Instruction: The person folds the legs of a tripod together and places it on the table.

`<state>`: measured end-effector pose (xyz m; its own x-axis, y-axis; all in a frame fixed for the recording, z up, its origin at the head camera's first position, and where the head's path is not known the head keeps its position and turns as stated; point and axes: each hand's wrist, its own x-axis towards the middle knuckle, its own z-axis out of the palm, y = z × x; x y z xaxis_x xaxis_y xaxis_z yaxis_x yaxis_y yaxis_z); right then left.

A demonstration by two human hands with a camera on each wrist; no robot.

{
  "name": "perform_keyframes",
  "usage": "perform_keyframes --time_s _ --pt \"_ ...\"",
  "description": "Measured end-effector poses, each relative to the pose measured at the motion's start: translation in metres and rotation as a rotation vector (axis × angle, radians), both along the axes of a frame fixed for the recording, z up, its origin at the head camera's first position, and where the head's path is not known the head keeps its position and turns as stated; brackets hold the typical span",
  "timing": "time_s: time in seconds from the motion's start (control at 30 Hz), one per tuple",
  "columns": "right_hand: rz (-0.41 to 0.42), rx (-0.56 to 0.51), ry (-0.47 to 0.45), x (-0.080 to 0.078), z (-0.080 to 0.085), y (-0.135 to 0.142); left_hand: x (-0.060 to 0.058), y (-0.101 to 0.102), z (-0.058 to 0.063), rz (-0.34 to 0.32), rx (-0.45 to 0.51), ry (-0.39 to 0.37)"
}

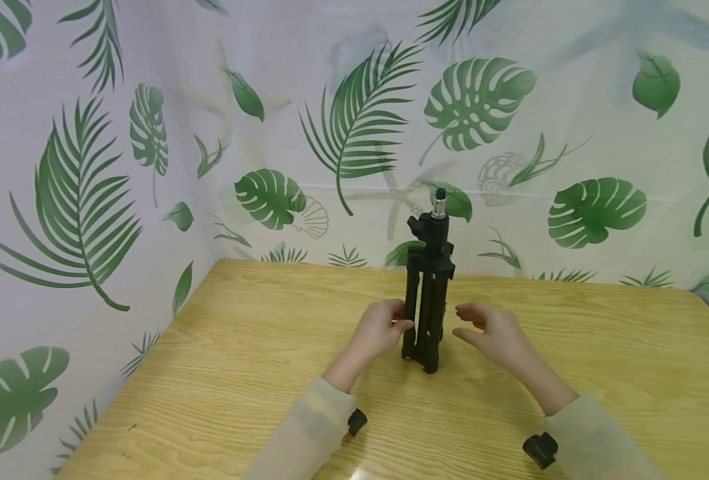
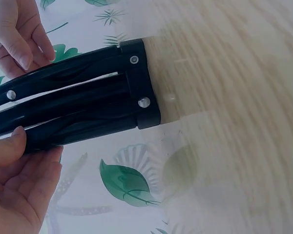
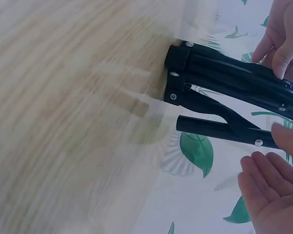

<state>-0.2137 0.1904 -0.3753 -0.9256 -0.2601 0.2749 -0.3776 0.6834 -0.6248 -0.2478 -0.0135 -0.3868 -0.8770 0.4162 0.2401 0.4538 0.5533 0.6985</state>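
Black tripod (image 1: 431, 300) upright on table (image 1: 258, 353), long axis near vertical, tip (image 1: 441, 194) upward, left hand (image 1: 377, 330) gripping a leg (image 1: 411, 293), right hand (image 1: 500, 335) loose-fingered just beside it.

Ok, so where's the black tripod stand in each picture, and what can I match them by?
Head: the tripod stand is upright, just right of centre.
Left wrist: the tripod stand appears sideways, from the left edge to about mid-picture.
Right wrist: the tripod stand appears sideways, from the right edge to near the middle.
Shared landmark: the wooden tabletop, right in the left wrist view, left in the right.
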Motion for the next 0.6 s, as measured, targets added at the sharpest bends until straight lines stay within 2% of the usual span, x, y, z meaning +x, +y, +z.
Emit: perform_keyframes --time_s 0.23,0.47,0.6 --pt "0.004 -0.038 0.022 -0.006 -0.002 -0.002 -0.004 -0.001 0.000 -0.031 -0.006 -0.007" --pt "0.124 -0.134 0.012 -0.015 -0.008 -0.003 -0.007 -0.003 0.001 -0.061 -0.028 -0.047" --pt "0.141 -0.160 -0.015 -0.017 -0.010 -0.003 -0.009 -0.004 0.000 -0.074 -0.033 -0.068"
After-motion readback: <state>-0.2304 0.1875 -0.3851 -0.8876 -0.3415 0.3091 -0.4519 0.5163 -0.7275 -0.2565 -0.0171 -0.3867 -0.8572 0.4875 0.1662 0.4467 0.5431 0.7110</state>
